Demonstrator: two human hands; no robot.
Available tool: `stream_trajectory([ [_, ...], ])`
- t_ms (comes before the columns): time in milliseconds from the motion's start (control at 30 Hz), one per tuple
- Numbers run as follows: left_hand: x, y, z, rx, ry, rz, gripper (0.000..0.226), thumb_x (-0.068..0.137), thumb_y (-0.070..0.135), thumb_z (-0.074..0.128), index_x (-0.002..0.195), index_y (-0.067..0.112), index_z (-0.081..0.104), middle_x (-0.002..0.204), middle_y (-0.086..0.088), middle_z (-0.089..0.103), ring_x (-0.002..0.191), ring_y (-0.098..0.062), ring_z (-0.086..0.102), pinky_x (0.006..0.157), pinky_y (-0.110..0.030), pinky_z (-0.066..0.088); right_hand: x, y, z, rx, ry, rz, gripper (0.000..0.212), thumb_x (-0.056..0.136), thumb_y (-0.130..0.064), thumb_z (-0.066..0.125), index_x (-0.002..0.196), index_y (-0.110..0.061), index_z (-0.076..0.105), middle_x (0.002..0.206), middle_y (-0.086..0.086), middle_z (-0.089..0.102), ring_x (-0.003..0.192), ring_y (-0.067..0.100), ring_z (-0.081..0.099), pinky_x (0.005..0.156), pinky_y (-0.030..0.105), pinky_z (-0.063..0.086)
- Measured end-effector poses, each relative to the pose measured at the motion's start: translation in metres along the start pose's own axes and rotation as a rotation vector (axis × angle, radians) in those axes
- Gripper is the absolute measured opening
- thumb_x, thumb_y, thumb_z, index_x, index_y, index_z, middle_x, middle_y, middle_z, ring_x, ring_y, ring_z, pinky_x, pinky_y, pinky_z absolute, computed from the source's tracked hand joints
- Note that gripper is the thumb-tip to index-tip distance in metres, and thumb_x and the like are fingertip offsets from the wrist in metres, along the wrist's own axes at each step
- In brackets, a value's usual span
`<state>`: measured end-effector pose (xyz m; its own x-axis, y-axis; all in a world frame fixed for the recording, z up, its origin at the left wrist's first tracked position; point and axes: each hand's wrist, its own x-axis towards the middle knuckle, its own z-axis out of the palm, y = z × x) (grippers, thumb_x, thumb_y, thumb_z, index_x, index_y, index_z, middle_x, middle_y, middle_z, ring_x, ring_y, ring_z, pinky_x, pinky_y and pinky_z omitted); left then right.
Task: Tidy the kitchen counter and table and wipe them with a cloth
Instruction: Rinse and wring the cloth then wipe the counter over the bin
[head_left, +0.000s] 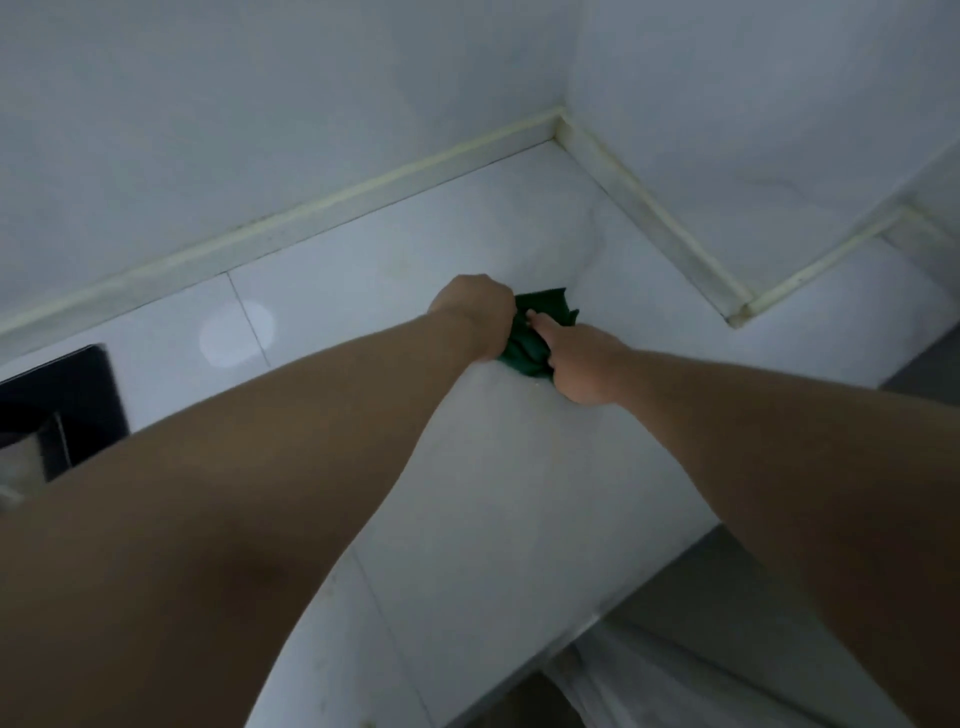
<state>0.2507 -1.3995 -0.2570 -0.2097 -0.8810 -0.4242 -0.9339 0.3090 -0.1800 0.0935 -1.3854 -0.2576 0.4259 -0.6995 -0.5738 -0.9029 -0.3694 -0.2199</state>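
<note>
The left hand (470, 310) and right hand (584, 366) both clutch a bunched dark green cloth (540, 325) on the white stone counter (493, 467), its long axis pointing toward the wall corner (560, 122).

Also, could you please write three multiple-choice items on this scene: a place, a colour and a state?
1. Where is the black hob? A) at the left edge B) in the far corner C) by the right wall
2. What colour is the cloth? A) blue B) green C) yellow
3. How is the cloth? A) spread flat B) hanging on the wall C) bunched in both hands
Answers: 1 A: it is cut off at the left. 2 B: it is dark green. 3 C: the left hand and right hand hold it crumpled on the counter.
</note>
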Motion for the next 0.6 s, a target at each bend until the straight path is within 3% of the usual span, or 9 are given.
stream_trajectory([
  [233, -0.097, 0.041, 0.048, 0.034, 0.001, 0.066, 0.024, 0.091, 0.015, 0.051, 0.109, 0.02, 0.066, 0.096, -0.001, 0.064, 0.077, -0.02, 0.059, 0.063, -0.032, 0.047, -0.093, -0.042, 0.075, 0.083, 0.005, 0.049, 0.073, 0.102, -0.023, 0.044, 0.16, -0.025, -0.002, 0.131, 0.018, 0.053, 0.092, 0.025, 0.051, 0.077, 0.03, 0.038],
  [400, -0.162, 0.056, 0.07, 0.053, -0.029, 0.125, 0.028, 0.091, 0.009, 0.049, 0.111, 0.018, 0.067, 0.089, 0.0, 0.061, 0.07, -0.018, 0.054, 0.06, -0.031, 0.043, -0.139, -0.077, 0.133, 0.124, 0.038, 0.067, 0.081, 0.101, -0.023, 0.049, 0.159, -0.022, -0.007, 0.132, 0.02, 0.053, 0.103, 0.031, 0.058, 0.079, 0.031, 0.039],
  [467, -0.184, 0.058, 0.077, 0.061, -0.025, 0.157, 0.03, 0.093, 0.007, 0.047, 0.113, 0.018, 0.066, 0.087, 0.002, 0.057, 0.071, -0.017, 0.05, 0.061, -0.031, 0.041, -0.157, -0.091, 0.153, 0.169, 0.086, 0.068, 0.079, 0.1, -0.02, 0.049, 0.159, -0.021, -0.004, 0.127, 0.019, 0.055, 0.098, 0.029, 0.058, 0.082, 0.034, 0.045],
  [600, -0.218, 0.061, 0.089, 0.028, -0.025, 0.182, 0.03, 0.099, 0.009, 0.043, 0.121, 0.019, 0.06, 0.104, -0.001, 0.059, 0.079, -0.018, 0.048, 0.067, -0.031, 0.041, -0.181, -0.116, 0.177, 0.22, 0.106, 0.066, 0.078, 0.098, -0.016, 0.05, 0.159, -0.021, 0.001, 0.127, 0.018, 0.055, 0.099, 0.028, 0.057, 0.088, 0.042, 0.049],
])
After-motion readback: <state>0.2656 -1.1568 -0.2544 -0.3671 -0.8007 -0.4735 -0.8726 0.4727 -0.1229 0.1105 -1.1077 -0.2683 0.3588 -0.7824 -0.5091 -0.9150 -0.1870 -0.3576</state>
